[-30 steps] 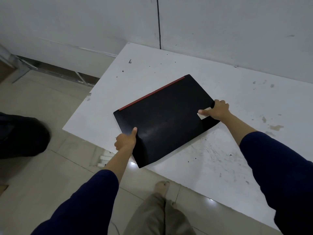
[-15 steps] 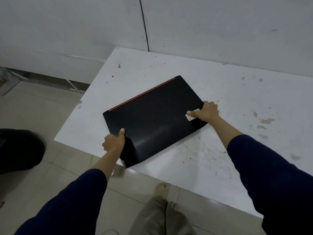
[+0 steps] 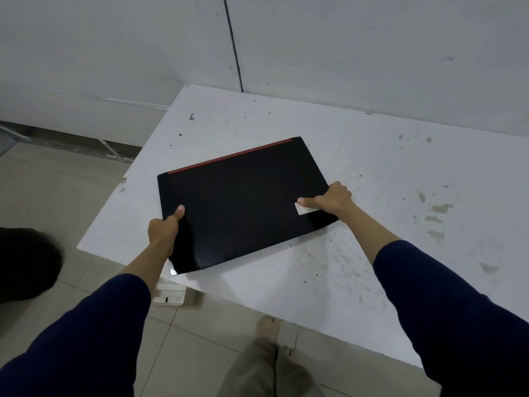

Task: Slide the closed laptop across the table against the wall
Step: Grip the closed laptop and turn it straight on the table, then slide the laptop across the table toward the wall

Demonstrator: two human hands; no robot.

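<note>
Dark shape: a blurred black mass (image 3: 27,262) sits on the floor well left of the left hand; what it is cannot be told.
Floor: pale square tiles (image 3: 65,179) lie below and left of both hands, with a small white box (image 3: 171,293) under the table's near edge, just below the left wrist.
Left hand: the left hand (image 3: 164,229) grips the laptop's near left side, thumb flat on the lid, fingers curled out of sight beneath the edge.
Laptop: the flat, closed black laptop with a red strip along its far edge (image 3: 243,202) lies between the two hands, skewed on the table, its near left corner just overhanging the table's edge.
Long axis: it runs from hand to hand, the right end turned farther away; both hands hold it, neither nearer.
Lid: smooth, matte and rectangular, with rounded corners and a faint sheen near the left hand.
Sticker: a small white rectangular label (image 3: 305,209) sits on the lid under the right thumb.
Right hand: the right hand (image 3: 333,199) clasps the near right corner, thumb on top, fingers wrapped over the side.
Table: the flat white tabletop, scuffed and speckled with dark marks (image 3: 386,196), spreads beyond and right of the hands.
Wall: the plain grey panelled wall with a dark vertical seam (image 3: 357,53) stands ahead of both hands, bare tabletop lying between it and the red strip.
Judgement: the push should go forward, away from the hands, with a twist to square the red strip to the wall.
</note>
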